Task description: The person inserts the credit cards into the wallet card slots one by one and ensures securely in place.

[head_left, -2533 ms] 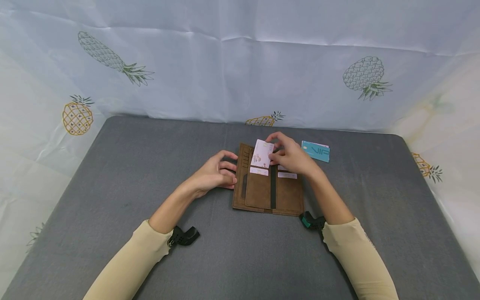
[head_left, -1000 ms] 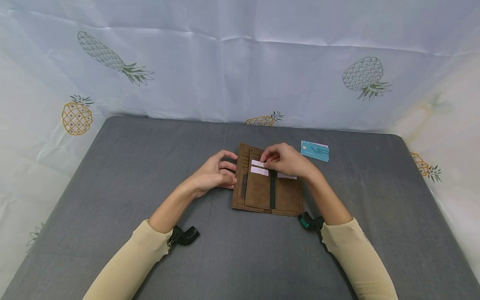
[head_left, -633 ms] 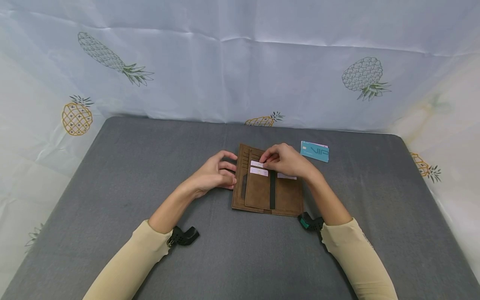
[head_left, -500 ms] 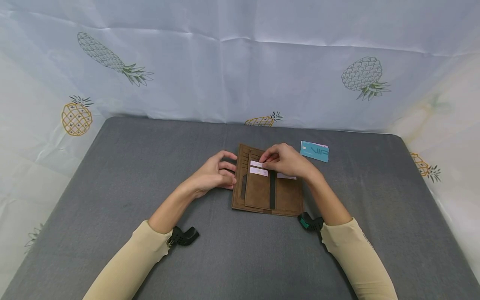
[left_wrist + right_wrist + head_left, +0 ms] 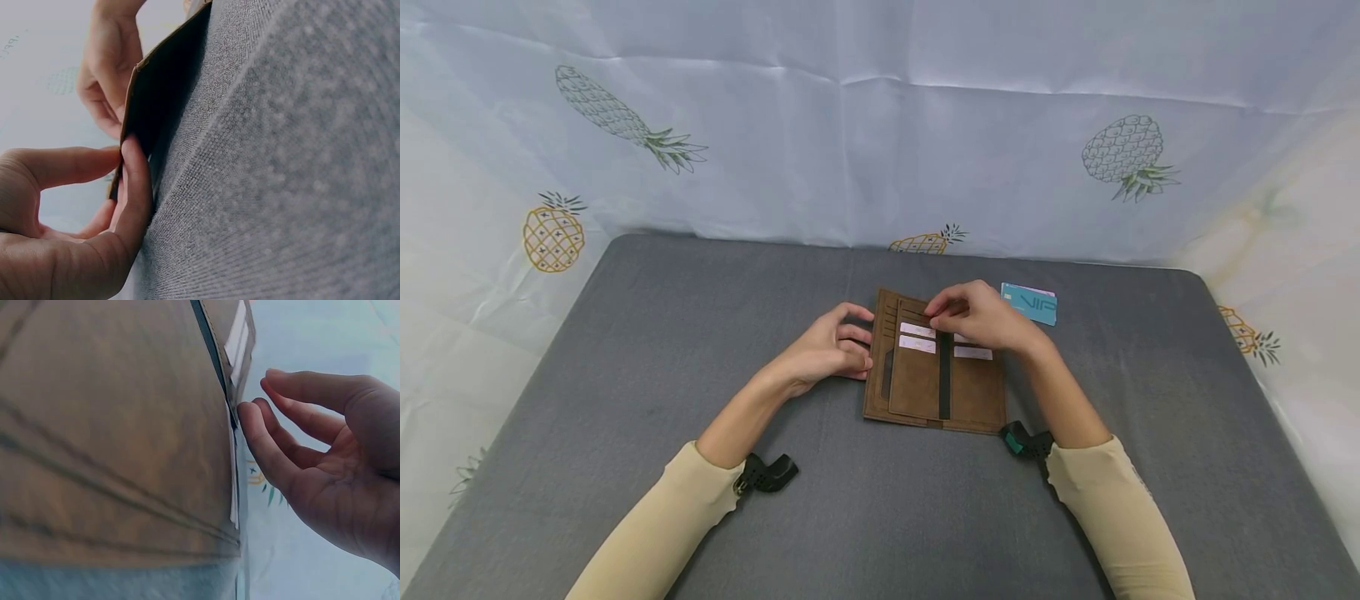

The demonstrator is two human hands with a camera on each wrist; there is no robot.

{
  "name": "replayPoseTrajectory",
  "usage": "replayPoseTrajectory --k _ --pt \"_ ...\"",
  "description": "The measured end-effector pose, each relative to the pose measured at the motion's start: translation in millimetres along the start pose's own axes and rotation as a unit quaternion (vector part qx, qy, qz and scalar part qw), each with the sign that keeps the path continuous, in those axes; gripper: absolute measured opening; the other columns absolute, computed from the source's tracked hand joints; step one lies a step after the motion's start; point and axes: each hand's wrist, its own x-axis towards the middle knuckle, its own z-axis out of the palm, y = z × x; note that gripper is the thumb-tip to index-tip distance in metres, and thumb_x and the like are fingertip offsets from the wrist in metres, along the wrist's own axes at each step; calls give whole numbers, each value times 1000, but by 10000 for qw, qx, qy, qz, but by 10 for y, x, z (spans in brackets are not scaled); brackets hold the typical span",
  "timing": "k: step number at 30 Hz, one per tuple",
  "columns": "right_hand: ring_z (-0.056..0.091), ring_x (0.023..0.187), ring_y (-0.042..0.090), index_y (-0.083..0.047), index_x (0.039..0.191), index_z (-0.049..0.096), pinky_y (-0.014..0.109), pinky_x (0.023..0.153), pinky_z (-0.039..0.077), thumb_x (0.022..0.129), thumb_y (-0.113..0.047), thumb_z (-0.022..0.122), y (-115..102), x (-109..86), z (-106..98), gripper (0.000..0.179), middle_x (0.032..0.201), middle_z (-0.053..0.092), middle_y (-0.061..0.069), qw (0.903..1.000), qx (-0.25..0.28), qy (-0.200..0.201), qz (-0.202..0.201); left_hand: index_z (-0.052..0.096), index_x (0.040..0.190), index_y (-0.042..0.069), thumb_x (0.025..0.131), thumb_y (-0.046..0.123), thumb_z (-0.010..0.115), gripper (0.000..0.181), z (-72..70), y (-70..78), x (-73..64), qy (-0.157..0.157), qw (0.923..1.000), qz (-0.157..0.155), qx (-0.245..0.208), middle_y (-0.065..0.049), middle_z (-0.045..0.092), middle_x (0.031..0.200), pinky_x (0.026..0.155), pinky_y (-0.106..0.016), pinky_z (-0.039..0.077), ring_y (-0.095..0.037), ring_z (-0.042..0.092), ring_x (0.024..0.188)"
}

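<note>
Lying on the gray table (image 5: 745, 283), the blue VIP card (image 5: 1030, 310) sits just beside the right hand (image 5: 979, 315), on its right, behind the knuckles. The fingertips point left, away from it. The card's long side runs left to right, tipped a little. The left hand (image 5: 826, 348) is farther off, pinching the brown wallet's (image 5: 977, 390) left edge. The right thumb and fingers are apart, holding nothing.

Wallet (image 5: 925, 379): on the table (image 5: 865, 517), hanging cloth (image 5: 850, 150) behind.
Slotted cards (image 5: 917, 343): in the wallet's left and right halves.
Loose cards (image 5: 1030, 305): right of the wallet (just beside the right hand (image 5: 981, 315)).
Left hand (image 5: 826, 346): at the wallet's left edge.
</note>
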Motion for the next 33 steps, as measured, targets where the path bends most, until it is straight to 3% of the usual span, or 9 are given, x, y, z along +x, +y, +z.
replayPoseTrajectory --k 7,11,17,23,28,33 --pt "75 112 37 4 125 73 26 89 61 106 -6 68 43 -66 -157 23 124 75 24 9998 105 181 -50 38 156 6 92 -16 68 74 3 -2 5 -2 10000 22 42 -19 57 130 84 -38 69 -16 71 95" --pt "74 115 37 3 127 73 24 89 60 105 -8 70 63 -99 -266 25 127 75 23 9991 -32 407 115 39 156 6 92 -16 67 74 2 -4 7 6 10000 24 44 -19 57 131 84 -39 69 -16 71 95" --pt "70 123 36 -1 134 71 37 93 59 107 -16 69 126 -183 -441 31 134 73 21 9961 -215 656 547 38 156 6 92 -14 66 73 -4 -6 8 -1 10000 27 43 -21 57 132 84 -40 69 -17 71 96" --pt "68 128 38 -2 136 70 30 88 56 108 -20 68 255 -237 -548 33 138 71 22 9924 -309 880 804 38 156 7 93 -13 67 72 -9 -3 2 -18 9999 40 110 -22 58 134 86 -41 69 -17 72 97" --pt "66 132 44 0 138 69 47 96 59 108 -20 67 361 -273 -620 36 141 69 27 9881 -485 1019 1043 38 156 7 93 -14 68 73 -2 6 -1 -12 9999 43 109 -22 58 133 86 -41 69 -17 72 97" --pt "58 140 50 3 143 65 65 112 52 108 -21 67 455 -306 -694 43 149 61 33 9798 -783 995 1549 38 156 6 93 -14 68 73 0 4 3 -4 10000 19 88 -22 58 133 85 -40 69 -17 71 96"
